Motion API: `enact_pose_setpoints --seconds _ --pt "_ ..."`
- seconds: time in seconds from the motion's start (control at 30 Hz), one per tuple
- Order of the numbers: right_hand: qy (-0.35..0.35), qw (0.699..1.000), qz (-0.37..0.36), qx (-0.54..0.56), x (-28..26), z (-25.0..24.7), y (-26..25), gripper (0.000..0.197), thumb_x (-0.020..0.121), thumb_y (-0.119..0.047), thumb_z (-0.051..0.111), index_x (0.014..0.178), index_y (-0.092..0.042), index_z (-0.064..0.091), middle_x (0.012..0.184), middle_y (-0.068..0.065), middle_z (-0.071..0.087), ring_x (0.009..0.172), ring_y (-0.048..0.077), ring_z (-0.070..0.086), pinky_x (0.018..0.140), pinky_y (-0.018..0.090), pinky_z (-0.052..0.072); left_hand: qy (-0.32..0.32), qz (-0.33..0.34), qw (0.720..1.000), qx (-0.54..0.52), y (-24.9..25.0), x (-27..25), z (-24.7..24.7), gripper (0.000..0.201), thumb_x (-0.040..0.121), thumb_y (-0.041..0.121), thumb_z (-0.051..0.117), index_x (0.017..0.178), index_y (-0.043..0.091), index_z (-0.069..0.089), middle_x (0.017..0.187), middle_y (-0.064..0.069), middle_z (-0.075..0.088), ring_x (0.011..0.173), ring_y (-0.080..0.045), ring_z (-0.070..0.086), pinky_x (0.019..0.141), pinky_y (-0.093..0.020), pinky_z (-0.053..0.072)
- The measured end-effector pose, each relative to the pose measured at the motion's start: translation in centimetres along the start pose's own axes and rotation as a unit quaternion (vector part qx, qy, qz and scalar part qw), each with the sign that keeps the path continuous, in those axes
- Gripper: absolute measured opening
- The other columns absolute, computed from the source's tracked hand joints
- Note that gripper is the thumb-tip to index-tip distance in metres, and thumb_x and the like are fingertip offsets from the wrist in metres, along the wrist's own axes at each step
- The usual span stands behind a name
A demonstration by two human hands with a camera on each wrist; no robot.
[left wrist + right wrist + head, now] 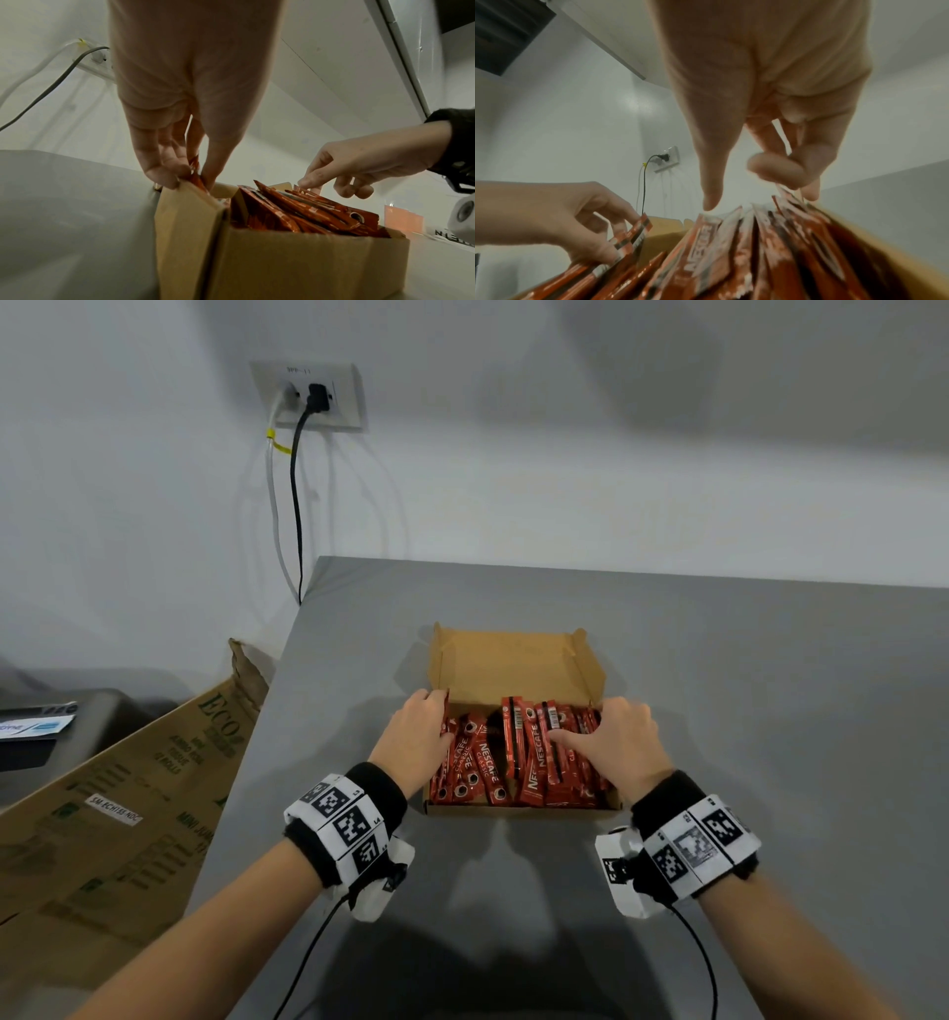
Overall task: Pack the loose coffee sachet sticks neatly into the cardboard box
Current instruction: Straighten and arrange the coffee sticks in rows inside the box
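An open cardboard box (513, 667) stands mid-table with its lid raised at the back. Several red coffee sachet sticks (488, 762) lie packed in it, some slanted. My left hand (436, 719) is at the box's left wall. In the left wrist view it (191, 176) pinches one sachet against that wall (185, 223). My right hand (595, 726) is over the right-hand sachets with the thumb laid across them. In the right wrist view its thumb presses a sachet top while curled fingers (777, 170) pinch sachet ends (785, 192).
The grey table (744, 690) ends close to the left of the box. A big brown printed carton sheet (128, 793) leans beside that edge. A wall socket (308, 397) with two cables hangs behind. A dark bin (67, 726) sits far left.
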State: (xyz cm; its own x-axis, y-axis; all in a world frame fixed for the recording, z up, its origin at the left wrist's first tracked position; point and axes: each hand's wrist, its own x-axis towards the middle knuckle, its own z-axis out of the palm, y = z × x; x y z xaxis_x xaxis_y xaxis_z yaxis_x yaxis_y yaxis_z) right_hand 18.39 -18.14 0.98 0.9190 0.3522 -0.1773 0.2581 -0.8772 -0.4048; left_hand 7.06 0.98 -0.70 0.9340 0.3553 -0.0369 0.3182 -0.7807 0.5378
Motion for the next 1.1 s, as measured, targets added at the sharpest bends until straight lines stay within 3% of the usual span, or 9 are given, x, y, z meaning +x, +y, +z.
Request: enact_pose_setpoints --seconds 0.07,0.2,0.33,0.43,0.6,0.73,0.87,1.0,1.1 --pt "0.021 0.999 -0.016 -0.037 -0.7 -0.6 -0.4 0.052 0.073 -0.056 0.067 0.082 -0.006 0.056 0.089 0.007 0.061 0.074 0.02 0.058 0.062 0.027 0.045 0.004 0.003 1.0 0.003 0.0 0.0 0.1 0.029 0.09 0.015 0.057 0.118 0.008 0.051 0.106 -0.007 0.054 0.094 -0.019 0.057 0.084 -0.027 0.047" --pt "0.081 0.985 -0.133 -0.076 -2.9 -0.6 -3.3 0.034 0.091 -0.04 0.051 0.11 -0.012 0.056 0.109 0.001 0.054 0.086 0.016 0.057 0.069 0.024 0.043 0.003 0.008 1.0 0.014 0.2 0.1 0.2 0.033 0.092 0.018 0.054 0.122 0.006 0.05 0.103 -0.007 0.055 0.088 -0.017 0.054 0.077 -0.023 0.044" --pt "0.021 0.966 -0.241 -0.092 -3.8 2.5 -5.4 0.038 0.09 -0.037 0.054 0.123 -0.02 0.051 0.12 0.002 0.049 0.105 0.018 0.054 0.081 0.029 0.05 -0.005 0.003 0.999 0.036 0.4 0.1 0.4 0.037 0.089 0.018 0.056 0.124 0.009 0.048 0.111 -0.007 0.055 0.098 -0.02 0.056 0.081 -0.027 0.046" --pt "-0.01 0.945 -0.28 -0.169 -3.6 4.3 -5.4 0.035 0.086 -0.032 0.057 0.117 -0.016 0.055 0.125 0.01 0.042 0.114 0.027 0.044 0.085 0.037 0.049 -0.007 0.001 0.998 0.063 0.3 0.1 0.6 0.037 0.088 0.018 0.057 0.123 0.012 0.047 0.114 -0.005 0.056 0.104 -0.022 0.055 0.083 -0.032 0.048" --pt "0.033 0.942 -0.266 -0.2 -2.9 4.4 -4.2 0.021 0.068 -0.026 0.076 0.079 -0.01 0.067 0.095 0.012 0.058 0.09 0.03 0.058 0.071 0.04 0.05 -0.001 0.009 0.996 0.089 0.4 0.0 0.5 0.029 0.089 0.022 0.054 0.116 0.013 0.046 0.105 -0.004 0.06 0.097 -0.022 0.057 0.078 -0.034 0.05" --pt "0.031 0.956 -0.266 -0.122 -2.2 4.5 -3.7 0.017 0.088 -0.017 0.056 0.095 -0.004 0.066 0.103 0.012 0.058 0.104 0.028 0.052 0.087 0.037 0.043 -0.004 0.017 0.986 0.166 1.1 0.0 0.8 0.032 0.091 0.036 0.05 0.113 0.014 0.043 0.097 -0.004 0.063 0.095 -0.024 0.058 0.085 -0.036 0.042" --pt "0.082 0.968 -0.237 0.029 -2.1 2.6 -3.9 0.016 0.09 -0.015 0.055 0.087 -0.006 0.069 0.089 0.005 0.061 0.082 0.017 0.056 0.074 0.022 0.04 -0.01 0.03 0.979 0.2 1.6 0.0 1.0 0.031 0.092 0.038 0.049 0.108 0.012 0.042 0.098 -0.005 0.063 0.094 -0.024 0.058 0.086 -0.033 0.04" --pt "0.125 0.97 -0.173 0.12 -0.2 -0.6 -1.8 0.01 0.089 -0.007 0.056 0.09 -0.005 0.066 0.089 0.005 0.063 0.078 0.014 0.058 0.075 0.023 0.048 -0.029 0.047 0.972 0.226 2.2 0.0 1.3 0.036 0.092 0.042 0.048 0.107 0.009 0.046 0.102 -0.009 0.064 0.101 -0.025 0.056 0.088 -0.032 0.04" --pt "0.024 0.985 -0.156 0.071 0.9 -1.4 0.6 0.009 0.092 -0.005 0.05 0.096 -0.006 0.058 0.087 0.007 0.062 0.068 0.012 0.054 0.06 0.017 0.041 -0.052 0.045 0.964 0.259 3.3 0.2 1.8 0.05 0.088 0.054 0.049 0.105 0.007 0.051 0.102 -0.009 0.065 0.103 -0.027 0.057 0.095 -0.035 0.04"
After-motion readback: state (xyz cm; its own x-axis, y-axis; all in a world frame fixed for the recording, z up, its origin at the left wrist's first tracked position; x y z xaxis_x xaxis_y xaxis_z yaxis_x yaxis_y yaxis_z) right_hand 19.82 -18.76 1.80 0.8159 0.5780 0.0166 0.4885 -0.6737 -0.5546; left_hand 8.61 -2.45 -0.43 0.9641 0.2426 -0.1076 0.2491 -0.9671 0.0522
